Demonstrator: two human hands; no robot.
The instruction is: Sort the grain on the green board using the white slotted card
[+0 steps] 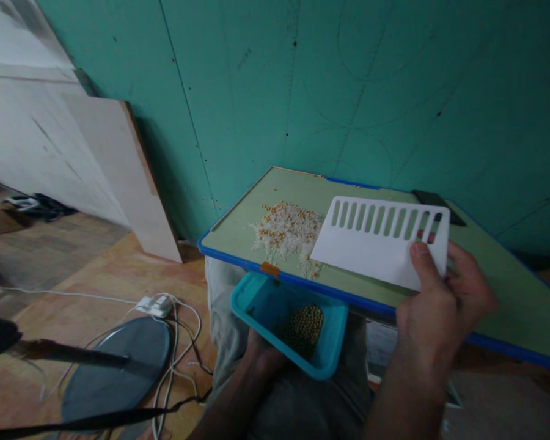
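My right hand [433,299] grips a white plastic plate with a row of slots [366,244], thumb on its face and fingers behind it. The plate is tilted over a pale green board [348,183] with a blue edge. Just left of the plate lies a spread pile of white grains mixed with golden round beans [286,229]. Below the board's near edge, my left hand [262,353] holds a turquoise plastic tub [242,305] from its near side; the fingers are mostly hidden beneath it. Golden beans [307,327] lie inside the tub.
A dark flat object [437,205] lies at the board's far right. Behind rises a green wall [238,91], with a pale panel [132,177] leaning at left. A round grey stand base [119,366], white cables [176,342] and a power strip [154,305] are on the floor.
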